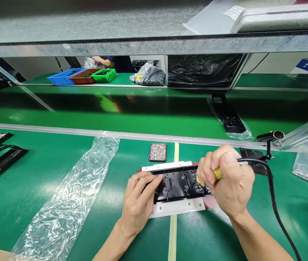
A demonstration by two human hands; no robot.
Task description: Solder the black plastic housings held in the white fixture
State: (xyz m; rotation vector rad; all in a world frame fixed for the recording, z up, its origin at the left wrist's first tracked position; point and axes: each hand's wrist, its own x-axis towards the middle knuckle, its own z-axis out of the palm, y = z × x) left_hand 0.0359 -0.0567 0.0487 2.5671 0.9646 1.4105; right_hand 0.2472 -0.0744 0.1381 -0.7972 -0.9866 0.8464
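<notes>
A long black plastic housing (175, 184) lies in a white fixture (174, 207) on the green bench. My left hand (140, 195) rests on the housing's left end, its fingers bent over the edge and pressed near each other. Above the right end of the housing, my right hand (226, 177) is wrapped round a yellow-handled tool (217, 174) with a black cable (272, 195) running from it. The tool's tip is hidden by the hand. Behind the fixture sits a small black tray of tiny screws (157, 152).
Clear plastic film (69, 203) stretches across the bench at left. A black stand (4, 163) is at far left. Beyond the rail, a bagged black part (228, 116) lies on the green belt. Blue (64, 77), brown and green bins stand near another person's arm. A metal shelf (115, 47) crosses overhead.
</notes>
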